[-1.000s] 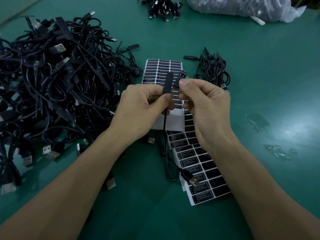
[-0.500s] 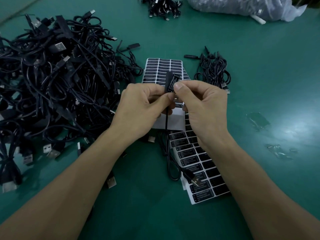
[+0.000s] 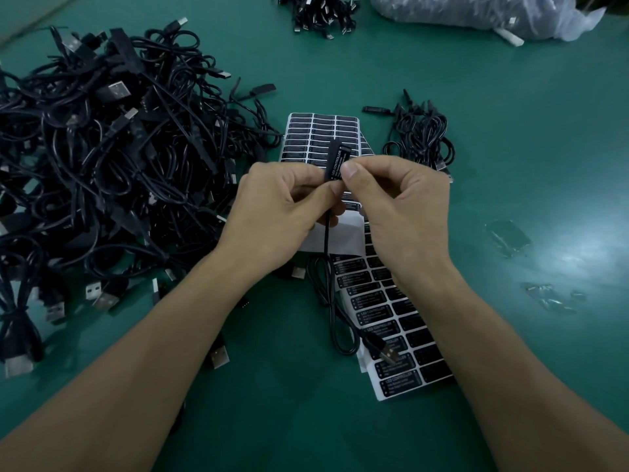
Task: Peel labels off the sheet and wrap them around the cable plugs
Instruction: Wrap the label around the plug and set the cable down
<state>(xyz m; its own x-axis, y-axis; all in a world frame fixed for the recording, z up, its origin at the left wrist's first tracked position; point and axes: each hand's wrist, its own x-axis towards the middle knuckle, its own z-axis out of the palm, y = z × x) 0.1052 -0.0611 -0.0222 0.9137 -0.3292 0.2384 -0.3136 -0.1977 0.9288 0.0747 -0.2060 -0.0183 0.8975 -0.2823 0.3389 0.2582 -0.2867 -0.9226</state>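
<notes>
My left hand (image 3: 279, 212) pinches a slim black cable plug (image 3: 333, 155) upright above the label sheets. A black label (image 3: 338, 165) printed LED CONTROLLER lies along the plug, and my right hand (image 3: 398, 206) pinches it there with thumb and forefinger. The plug's cable (image 3: 328, 267) hangs down, loops on the table and ends in a USB connector (image 3: 388, 352). One label sheet (image 3: 316, 131) lies beyond my hands, another (image 3: 401, 321) stretches toward me on the right.
A large tangled heap of black cables (image 3: 102, 158) fills the left of the green table (image 3: 527, 148). A small bundle of cables (image 3: 422, 137) lies right of the far sheet. More cables (image 3: 320, 11) and a plastic bag (image 3: 476, 15) sit at the back. Clear scraps (image 3: 507, 236) lie right.
My right hand has brought the loose label from beside the plug onto it; the label now lies flat along the plug. My left hand has barely moved.
</notes>
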